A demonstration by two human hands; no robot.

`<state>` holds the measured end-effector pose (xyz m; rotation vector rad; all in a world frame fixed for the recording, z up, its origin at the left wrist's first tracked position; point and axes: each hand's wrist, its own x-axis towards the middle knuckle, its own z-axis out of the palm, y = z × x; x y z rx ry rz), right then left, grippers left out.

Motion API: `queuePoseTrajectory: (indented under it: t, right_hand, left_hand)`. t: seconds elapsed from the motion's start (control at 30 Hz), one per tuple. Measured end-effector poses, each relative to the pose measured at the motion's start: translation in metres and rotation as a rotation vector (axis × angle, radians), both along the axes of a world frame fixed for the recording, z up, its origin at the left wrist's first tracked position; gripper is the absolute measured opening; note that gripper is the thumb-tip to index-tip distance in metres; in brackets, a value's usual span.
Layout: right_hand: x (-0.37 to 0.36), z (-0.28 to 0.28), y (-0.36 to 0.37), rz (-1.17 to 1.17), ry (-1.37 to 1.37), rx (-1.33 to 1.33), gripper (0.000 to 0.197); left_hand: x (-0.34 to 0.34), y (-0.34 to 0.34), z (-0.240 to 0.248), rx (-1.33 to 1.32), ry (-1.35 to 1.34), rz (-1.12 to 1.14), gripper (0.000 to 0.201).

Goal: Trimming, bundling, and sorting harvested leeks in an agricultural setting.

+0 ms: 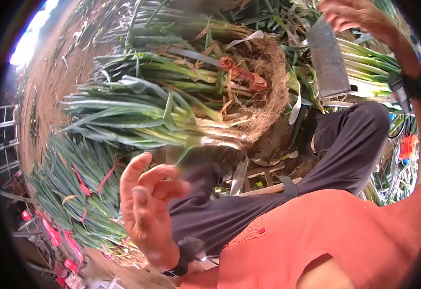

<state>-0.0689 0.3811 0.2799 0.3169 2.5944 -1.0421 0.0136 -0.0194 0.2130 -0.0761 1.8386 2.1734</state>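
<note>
Where soil shows, heaped leeks (172, 111) everywhere.

orange top (345, 231), dark trousers (350, 144), black wrist straps (417, 84).

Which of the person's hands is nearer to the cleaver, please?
Right. The right hand grips the cleaver at its top; the left hand is open, low, far across the leeks.
</note>
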Motion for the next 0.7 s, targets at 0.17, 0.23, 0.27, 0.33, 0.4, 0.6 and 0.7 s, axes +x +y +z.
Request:
queuePoseTrajectory:
  t: [0.17, 0.23, 0.27, 0.33, 0.4, 0.6, 0.7]
  right_hand:
    - [-0.026, -0.138, -0.129, 0.543, -0.369, -0.205, 0.034]
    - [-0.004, -0.225, -0.153, 0.637, -0.243, -0.060, 0.031]
    - [0.011, -0.274, -0.166, 0.660, -0.134, 0.044, 0.027]
    - [0.035, -0.309, -0.204, 0.558, -0.103, 0.061, 0.038]
    - [0.049, -0.357, -0.218, 0.465, 0.269, 0.170, 0.033]
    - [0.033, -0.389, -0.236, 0.478, 0.333, 0.320, 0.016]
    - [0.033, -0.386, -0.229, 0.492, 0.271, 0.150, 0.014]
  left_hand:
    - [0.032, -0.029, 0.021, 0.051, 0.085, 0.304, 0.061]
    - [0.028, -0.032, 0.010, 0.122, 0.060, 0.216, 0.059]
    - [0.023, -0.034, 0.002, 0.085, 0.051, 0.193, 0.057]
    - [0.010, -0.051, -0.021, 0.007, -0.154, 0.243, 0.050]
    - [0.003, -0.055, -0.030, -0.069, -0.061, 0.204, 0.047]
    - [-0.040, -0.055, -0.038, -0.180, -0.282, 0.136, 0.044]
    - [-0.060, -0.058, -0.043, -0.151, -0.264, 0.114, 0.041]
